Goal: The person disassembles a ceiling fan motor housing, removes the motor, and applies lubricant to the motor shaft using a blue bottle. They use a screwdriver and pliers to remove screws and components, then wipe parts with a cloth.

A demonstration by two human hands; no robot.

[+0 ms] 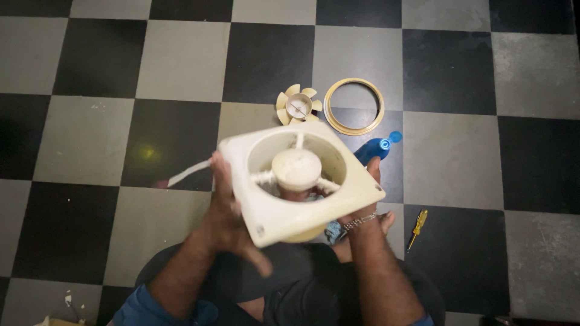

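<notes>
We grip the cream exhaust-fan housing point(300, 181) in both hands, left hand point(226, 220) and right hand point(362, 208); fan blade point(298, 106) lies on the floor point(453, 163).

thing: cream square exhaust fan housing point(300, 181) – pretty grimy plastic, blades off
look: round opening in the middle, a domed motor hub sitting in the centre on three thin struts, small screw holes at the corners
pose: held up off the checkered floor, tilted so the open face points up toward the camera, one corner dipping toward the lap
cord: flat white cable point(188, 172) trailing off its left side
grip: left hand point(229, 223) cupped against the left edge, right hand point(356, 211) under the right side – fingers curled up behind the frame
</notes>
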